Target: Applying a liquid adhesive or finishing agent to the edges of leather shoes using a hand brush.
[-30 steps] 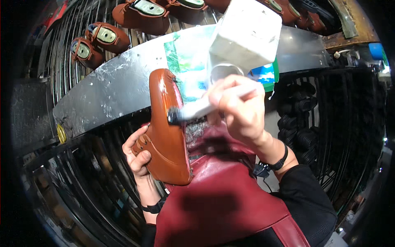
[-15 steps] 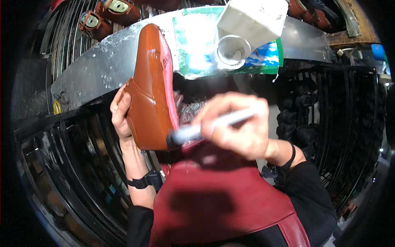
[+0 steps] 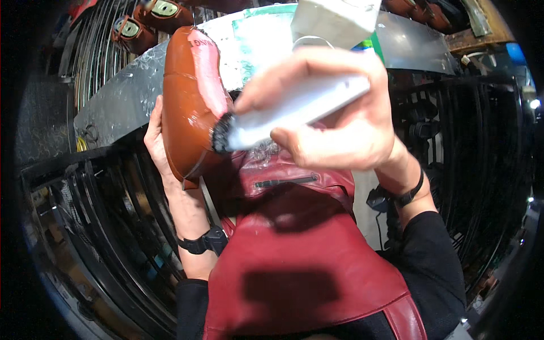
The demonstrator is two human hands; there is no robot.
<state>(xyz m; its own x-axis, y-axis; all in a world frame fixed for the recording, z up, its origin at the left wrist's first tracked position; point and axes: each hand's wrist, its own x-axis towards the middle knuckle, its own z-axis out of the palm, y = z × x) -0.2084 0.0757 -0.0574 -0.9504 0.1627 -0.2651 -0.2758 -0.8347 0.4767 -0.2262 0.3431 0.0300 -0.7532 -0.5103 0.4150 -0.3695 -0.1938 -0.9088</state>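
A brown leather shoe upper stands toe-up on the left, its pink underside turned partly toward me. Behind its left side, my left hand grips it, with most of the fingers hidden. My right hand is closed around the pale handle of a brush, blurred by motion. The brush's black bristles touch the shoe near the heel end, at the lower edge of the pink strip. A dark red apron lies below both hands.
A metal bench curves across the far side, bearing a white container on a green-edged sheet. More brown shoes sit on a rack at the far left. Dark racks flank me on both sides.
The shoe has tilted to show more of its pink underside and sits slightly farther left. My right hand and the brush have moved up along the edge from the heel corner.
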